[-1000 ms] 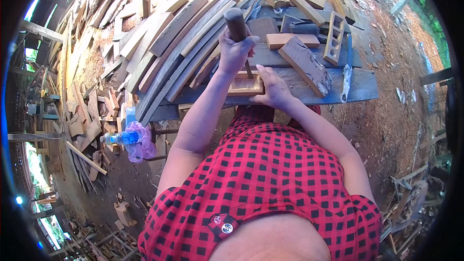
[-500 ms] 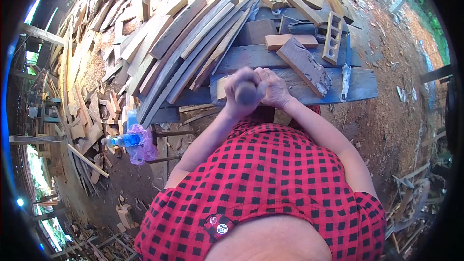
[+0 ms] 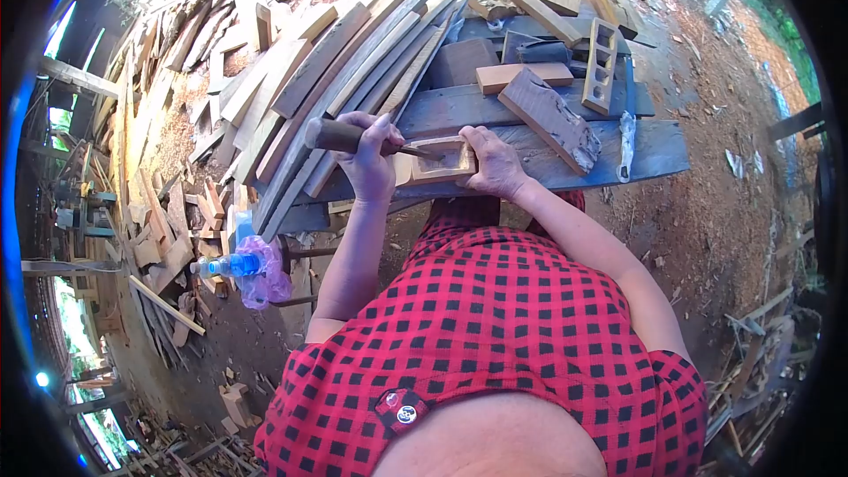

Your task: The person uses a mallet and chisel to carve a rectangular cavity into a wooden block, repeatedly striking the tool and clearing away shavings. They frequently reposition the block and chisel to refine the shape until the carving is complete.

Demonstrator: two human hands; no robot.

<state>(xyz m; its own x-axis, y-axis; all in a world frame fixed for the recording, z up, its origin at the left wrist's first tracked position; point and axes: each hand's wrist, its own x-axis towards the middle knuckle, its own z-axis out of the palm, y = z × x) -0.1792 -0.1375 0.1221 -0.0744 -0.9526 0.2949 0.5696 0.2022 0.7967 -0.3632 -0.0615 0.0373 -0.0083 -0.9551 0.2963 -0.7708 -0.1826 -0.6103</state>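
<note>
My left hand [image 3: 371, 157] is closed around a chisel [image 3: 332, 135] with a thick wooden handle. The handle points left, and the thin blade reaches right into the hollow of a pale wooden block [image 3: 427, 173]. That block lies on the near edge of a grey plank bench [image 3: 649, 152] and has a squared recess cut in it. At the block's right end, my right hand [image 3: 496, 164] grips it with the fingers over the top.
Right of my hands lies a dark board [image 3: 549, 115], with a brick-like wood piece [image 3: 523, 78] and a wooden frame with several square openings [image 3: 601, 66] behind. Long planks [image 3: 322, 71] are heaped at left. Bottles [image 3: 231, 265] in a pink bag stand lower left.
My left hand has moved left and down, tilting the chisel from pointing at the camera to lying nearly level. The block's recess now shows. The right hand stays at the block.
</note>
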